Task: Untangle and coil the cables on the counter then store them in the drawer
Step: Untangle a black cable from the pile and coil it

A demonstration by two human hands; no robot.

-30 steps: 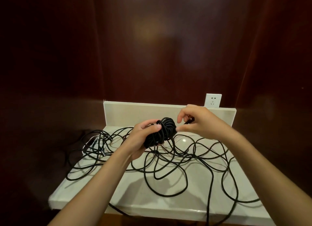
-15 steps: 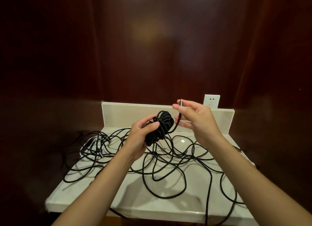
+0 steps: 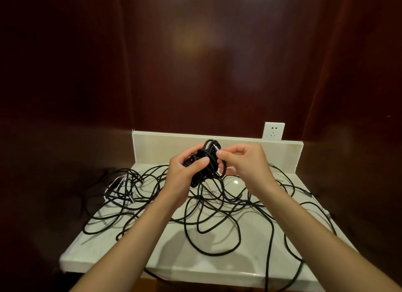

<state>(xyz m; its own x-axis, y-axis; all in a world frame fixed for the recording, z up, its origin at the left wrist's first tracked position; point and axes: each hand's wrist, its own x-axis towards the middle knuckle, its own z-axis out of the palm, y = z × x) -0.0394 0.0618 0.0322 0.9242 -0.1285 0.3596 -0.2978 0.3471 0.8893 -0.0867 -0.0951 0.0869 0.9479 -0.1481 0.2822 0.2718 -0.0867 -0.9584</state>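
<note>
My left hand [image 3: 185,172] grips a tight bundle of coiled black cable [image 3: 206,161], held up above the counter [image 3: 152,254]. My right hand [image 3: 245,163] pinches that cable's metal-tipped end [image 3: 217,149] against the top of the bundle. Under both hands a tangle of loose black cables [image 3: 213,213] sprawls over the pale counter. More cable with connectors [image 3: 121,187] is bunched at the left edge. No drawer is in view.
A low white backsplash [image 3: 163,148] closes the counter's far side, with a white wall socket [image 3: 274,131] above its right end. Dark red-brown walls surround the niche. Cable loops hang over the counter's front and right edges [image 3: 269,278].
My right hand brought the cable end down from above and pressed it to the top of the coil. The bundle in my left hand stayed raised and turned slightly.
</note>
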